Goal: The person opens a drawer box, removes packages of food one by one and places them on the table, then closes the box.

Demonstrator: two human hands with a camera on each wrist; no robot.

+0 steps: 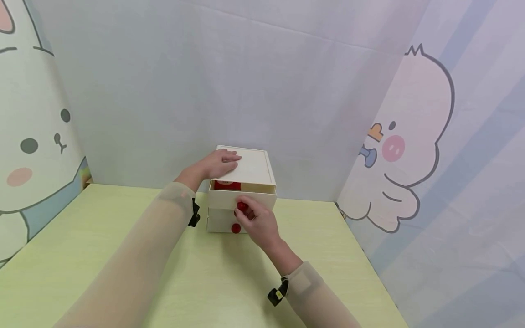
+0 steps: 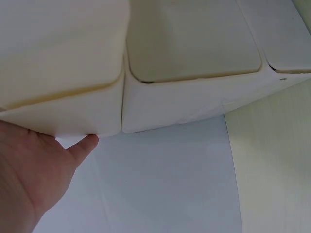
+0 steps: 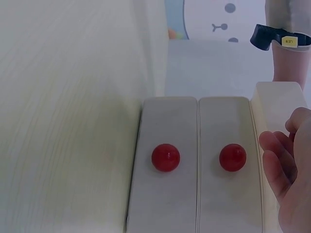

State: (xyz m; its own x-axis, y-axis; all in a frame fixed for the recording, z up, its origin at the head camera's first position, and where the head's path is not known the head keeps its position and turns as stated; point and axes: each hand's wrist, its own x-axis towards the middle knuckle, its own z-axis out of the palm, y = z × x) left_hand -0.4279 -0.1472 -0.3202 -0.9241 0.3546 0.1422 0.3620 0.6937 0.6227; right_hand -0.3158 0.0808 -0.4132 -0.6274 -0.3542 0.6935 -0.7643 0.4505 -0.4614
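A small white drawer cabinet point(image 1: 254, 164) stands on the table against the backdrop. Its top drawer point(image 1: 262, 198) is pulled partway out, and something red point(image 1: 227, 185) shows inside. My left hand point(image 1: 217, 164) rests flat on the cabinet's top, fingers stretched across it; in the left wrist view the thumb touches an edge of the cabinet. With thumb and fingers, my right hand point(image 1: 259, 223) pinches the round red knob point(image 1: 242, 206) of the top drawer. Below are two shut drawers, whose red knobs, the middle knob point(image 3: 233, 157) and bottom knob point(image 3: 165, 157), appear in the right wrist view.
The cabinet stands on a pale yellow-green table point(image 1: 205, 287). A grey-white curtain point(image 1: 229, 82) hangs right behind it. Side curtains carry a cartoon rabbit point(image 1: 37, 118) at left and a cartoon chick point(image 1: 414, 136) at right.
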